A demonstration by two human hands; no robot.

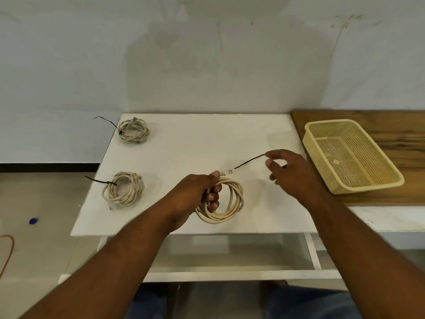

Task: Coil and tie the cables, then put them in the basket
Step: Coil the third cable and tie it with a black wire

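White tabletop (184,146) against a scuffed white wall, wooden bench off to the right with a yellow mesh basket (326,183) parked on it, nothing in it yet. Two beige coils already done: far coil (135,130) near the back left corner, near coil (123,188) on the left edge, each with a dark tie sticking out sideways.

Third coil (226,201) sits in the left hand (195,192), fingers clenched through the loops, thumb pinning the bundle right by the clear plug (226,172). Lower part looks to be resting on or just above the table, hard to say which. Right hand (289,173) pinches one end of a thin dark tie (249,161) between thumb and forefinger, other fingers loose, tie tip pointing toward the plug, not touching the coil yet.

Handling guess: light stuff, but springy. Jacketed cable like that wants to fan back open the second the grip relaxes, so best keep clamped on the spot where all loops bunch together, and thread the tie right next to that thumb. Plug tab probably snaps easily, so no squeezing there. Tie looks fairly stiff, holding a nearly straight line, so should poke through the loop fine. Once cinched, grab by the tied section for the basket trip.
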